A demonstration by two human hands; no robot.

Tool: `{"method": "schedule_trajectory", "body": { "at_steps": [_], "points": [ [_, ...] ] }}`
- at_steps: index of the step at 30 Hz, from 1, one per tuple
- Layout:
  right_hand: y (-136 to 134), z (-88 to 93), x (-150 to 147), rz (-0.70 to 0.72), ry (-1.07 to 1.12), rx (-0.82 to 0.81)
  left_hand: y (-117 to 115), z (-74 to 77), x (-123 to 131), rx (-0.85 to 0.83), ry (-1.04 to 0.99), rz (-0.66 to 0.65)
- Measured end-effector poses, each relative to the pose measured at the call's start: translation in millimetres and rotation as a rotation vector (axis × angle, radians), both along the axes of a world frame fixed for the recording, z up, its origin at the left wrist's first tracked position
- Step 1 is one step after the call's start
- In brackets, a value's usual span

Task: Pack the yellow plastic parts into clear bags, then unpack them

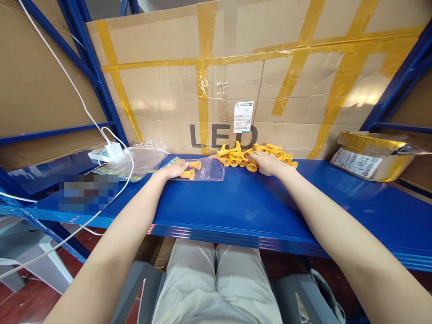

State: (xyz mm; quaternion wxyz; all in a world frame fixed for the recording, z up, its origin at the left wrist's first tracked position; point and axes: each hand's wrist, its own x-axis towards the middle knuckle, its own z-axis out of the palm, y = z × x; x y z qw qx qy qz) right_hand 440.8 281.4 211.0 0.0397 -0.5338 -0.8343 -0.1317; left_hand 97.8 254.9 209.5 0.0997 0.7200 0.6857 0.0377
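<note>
Across the blue shelf, my left hand (177,169) rests over the left part of a clear plastic bag (213,169). Its fingers are closed at the narrow ends of two yellow funnel-ended plastic pieces (188,174), whose flared mouths point right. Whether these pieces lie in or on the bag, I cannot tell. Farther right, my right hand (265,163) reaches into a heap of similar yellow pieces (234,160) at the foot of the cardboard. Its fingers are curled about one piece (251,166) at the front of the heap, partly hiding it.
A large taped cardboard box (162,99) marked LED stands behind the shelf (216,207). A small taped carton (367,157) sits right. At left are a white power strip with plug (114,150), more clear bags (148,164) and a white cable (114,193) crossing the shelf edge.
</note>
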Motion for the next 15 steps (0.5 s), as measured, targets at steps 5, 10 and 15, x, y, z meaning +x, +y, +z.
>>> {"method": "schedule_trajectory", "body": {
  "at_steps": [5,10,15],
  "points": [
    [-1,-0.7,-2,0.052,0.057,0.233,-1,0.9,2,0.012,-0.004,0.006],
    [-4,0.9,-12,0.139,0.090,0.474,1,-0.9,0,0.017,0.005,0.003],
    [-15,6.7,-30,0.263,0.121,0.571,3,-2.6,-2,0.027,0.022,-0.002]
  ]
}}
